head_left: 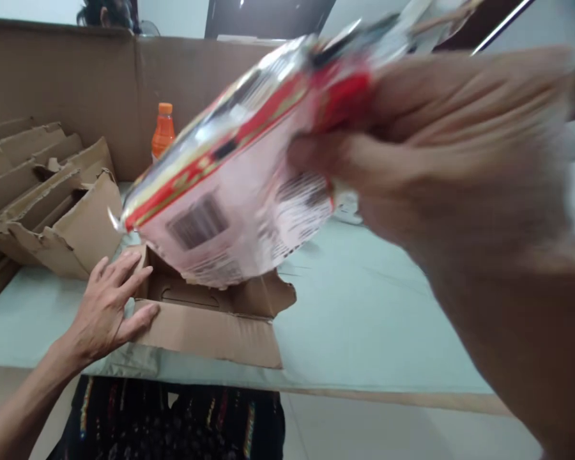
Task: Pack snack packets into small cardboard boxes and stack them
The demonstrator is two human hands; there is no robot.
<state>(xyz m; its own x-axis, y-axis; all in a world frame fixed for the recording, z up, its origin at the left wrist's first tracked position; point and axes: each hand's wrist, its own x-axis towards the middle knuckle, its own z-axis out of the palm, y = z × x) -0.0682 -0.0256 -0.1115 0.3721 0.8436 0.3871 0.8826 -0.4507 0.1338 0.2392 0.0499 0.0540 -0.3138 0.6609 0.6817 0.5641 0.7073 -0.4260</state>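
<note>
A shiny plastic food packet (pixel 249 217), red and pale pink with a barcode, hangs tilted in the air close to the camera. My right hand (pixel 412 160) is closed around its upper right end, thumb on the near face; the hand is smeared by motion. Below it on the table lies an open cardboard box (pixel 211 332), its near flap folded out toward me. My left hand (pixel 110 294) rests on the box's left end with fingers spread. The packet covers part of the box's inside and far wall.
Several open cardboard boxes (pixel 86 217) stand packed together at the left. An orange bottle (pixel 163 131) is behind the packet, before a tall cardboard wall (pixel 57 83). A pale green cloth (pixel 364 319) covers the table. Part of a person's head (pixel 106 13) shows beyond the wall.
</note>
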